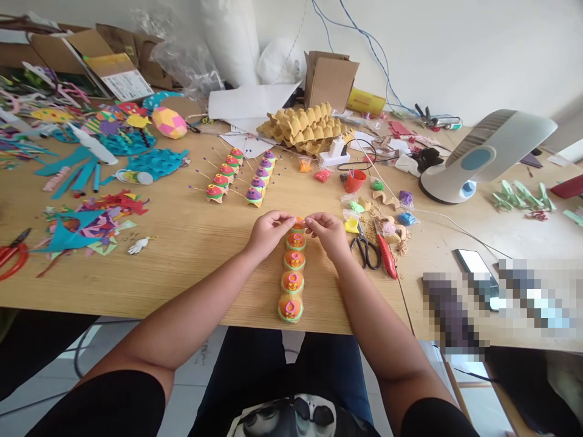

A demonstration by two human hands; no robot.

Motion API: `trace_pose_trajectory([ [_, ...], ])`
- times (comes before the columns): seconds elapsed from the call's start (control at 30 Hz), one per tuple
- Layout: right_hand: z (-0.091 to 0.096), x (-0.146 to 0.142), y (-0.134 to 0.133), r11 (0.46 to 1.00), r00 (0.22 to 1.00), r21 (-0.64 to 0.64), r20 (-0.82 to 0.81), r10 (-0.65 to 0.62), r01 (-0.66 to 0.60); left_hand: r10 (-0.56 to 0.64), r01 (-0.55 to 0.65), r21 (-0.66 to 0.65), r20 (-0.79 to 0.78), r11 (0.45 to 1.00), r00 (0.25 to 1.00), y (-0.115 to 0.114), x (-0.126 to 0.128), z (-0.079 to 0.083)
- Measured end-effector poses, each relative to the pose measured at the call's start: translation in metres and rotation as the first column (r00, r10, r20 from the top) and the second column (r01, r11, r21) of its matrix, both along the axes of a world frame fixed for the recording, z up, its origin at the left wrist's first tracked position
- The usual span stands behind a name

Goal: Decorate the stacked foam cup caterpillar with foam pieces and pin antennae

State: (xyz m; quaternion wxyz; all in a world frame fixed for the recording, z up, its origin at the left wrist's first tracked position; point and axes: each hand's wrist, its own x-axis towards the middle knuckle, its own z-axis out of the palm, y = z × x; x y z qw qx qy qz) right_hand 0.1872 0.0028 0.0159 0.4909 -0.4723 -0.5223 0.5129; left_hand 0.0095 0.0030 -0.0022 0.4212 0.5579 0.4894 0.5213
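Note:
A row of egg-carton cups [294,282] covered in orange clay, with green rims, pink rings and small yellow faces, lies lengthwise before me. At its far end, my left hand [273,235] pinches thumb and forefinger together just left of the last orange cup. My right hand [327,233] makes a similar pinch on the right side of that cup. The fingers partly cover the cup, and whatever they hold is too small to make out. Farther back stand a red-topped row [221,176] and a purple-topped row [261,179], with pins sticking out sideways.
Right of my hands lie black-handled scissors [365,250], a red craft knife [387,250] and clay bits. A white fan [478,158] and a phone [477,279] sit farther right. Paper scraps [86,224] and red-handled scissors [13,255] are left; yellow egg trays [305,128] stand behind.

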Motion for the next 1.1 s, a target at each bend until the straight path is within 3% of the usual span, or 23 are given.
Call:
trace_pose_trajectory([
  [0.3,-0.012,-0.002,0.012,0.981,0.967,0.174,0.222,-0.127,0.088,-0.019,0.019,0.003,-0.028,1.0,0.999,0.005,0.0,-0.002],
  [1.1,-0.01,-0.003,0.009,0.988,0.965,0.154,0.262,-0.019,-0.022,0.013,-0.015,-0.026,-0.074,1.0,0.997,0.006,-0.003,-0.005],
])
